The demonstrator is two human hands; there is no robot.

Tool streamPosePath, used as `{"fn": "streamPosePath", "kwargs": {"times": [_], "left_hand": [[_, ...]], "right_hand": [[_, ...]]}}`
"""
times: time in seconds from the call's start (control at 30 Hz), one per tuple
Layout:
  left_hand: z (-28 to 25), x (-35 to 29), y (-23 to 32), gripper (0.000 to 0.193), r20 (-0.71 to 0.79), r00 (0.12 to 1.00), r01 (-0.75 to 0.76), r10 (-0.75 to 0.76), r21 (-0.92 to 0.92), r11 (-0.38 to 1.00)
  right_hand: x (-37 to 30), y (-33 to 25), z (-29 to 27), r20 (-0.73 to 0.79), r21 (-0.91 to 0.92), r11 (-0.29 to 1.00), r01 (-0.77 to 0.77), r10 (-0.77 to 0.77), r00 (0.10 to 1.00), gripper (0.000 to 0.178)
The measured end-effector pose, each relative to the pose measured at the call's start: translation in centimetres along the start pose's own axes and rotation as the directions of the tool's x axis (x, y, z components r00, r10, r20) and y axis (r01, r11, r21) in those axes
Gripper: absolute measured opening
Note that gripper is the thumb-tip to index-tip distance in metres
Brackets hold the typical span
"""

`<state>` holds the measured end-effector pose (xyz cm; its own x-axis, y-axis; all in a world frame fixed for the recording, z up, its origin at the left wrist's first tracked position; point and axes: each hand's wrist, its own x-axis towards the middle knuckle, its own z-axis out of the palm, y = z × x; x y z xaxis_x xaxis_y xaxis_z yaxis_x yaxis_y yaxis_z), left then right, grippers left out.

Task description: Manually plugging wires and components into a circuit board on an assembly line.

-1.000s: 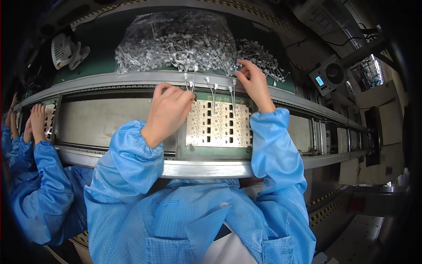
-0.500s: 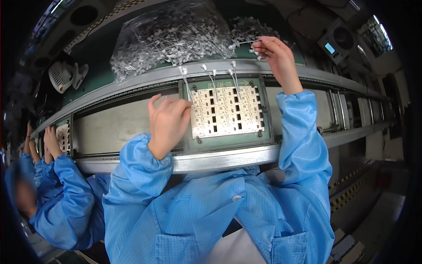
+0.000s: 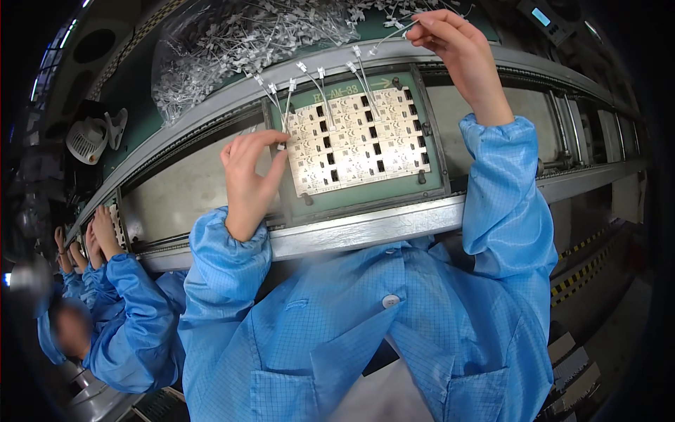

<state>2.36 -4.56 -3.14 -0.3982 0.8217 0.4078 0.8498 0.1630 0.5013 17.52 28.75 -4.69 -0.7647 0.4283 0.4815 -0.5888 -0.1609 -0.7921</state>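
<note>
My right hand (image 3: pixel 460 53) is raised beyond the board's far right side, thumb and fingers pinched on a thin white cable (image 3: pixel 395 36) with small white connectors. At the left edge of a white circuit board panel (image 3: pixel 355 148), my left hand (image 3: pixel 249 172) has index finger and thumb closed about a small connector (image 3: pixel 281 146). The panel lies in a green fixture (image 3: pixel 365 202) and carries rows of black parts. Several white cables (image 3: pixel 325 98) rest across its far half, their outer ends lying over the metal rail.
A clear plastic bag (image 3: pixel 172 77) heaped with white cables lies beyond the far rail. The near metal rail (image 3: pixel 365 231) runs between the fixture and my body. A small white fan (image 3: pixel 88 137) stands at far left. A co-worker in blue (image 3: pixel 133 316) works to my left.
The view has shifted, with the board lying tilted in it. My right hand has moved farther out with the cable. My left fingers have straightened, and a connector shows between them.
</note>
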Motion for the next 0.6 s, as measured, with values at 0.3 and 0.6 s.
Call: {"fn": "streamPosePath", "kwargs": {"times": [0.3,0.6], "left_hand": [[-0.2,-0.3,-0.1,0.015,-0.021,0.998,-0.054,0.056,0.075,0.996],[0.2,-0.6,1.0,0.012,0.011,0.995,-0.100,0.102,0.305,0.947]], "right_hand": [[-1.2,-2.3,3.4,-0.355,-0.199,0.943,-0.265,0.183,0.917,0.013],[-1.4,-1.8,1.6,-0.260,-0.446,0.853,-0.269,0.164,0.951,0.023]]}}
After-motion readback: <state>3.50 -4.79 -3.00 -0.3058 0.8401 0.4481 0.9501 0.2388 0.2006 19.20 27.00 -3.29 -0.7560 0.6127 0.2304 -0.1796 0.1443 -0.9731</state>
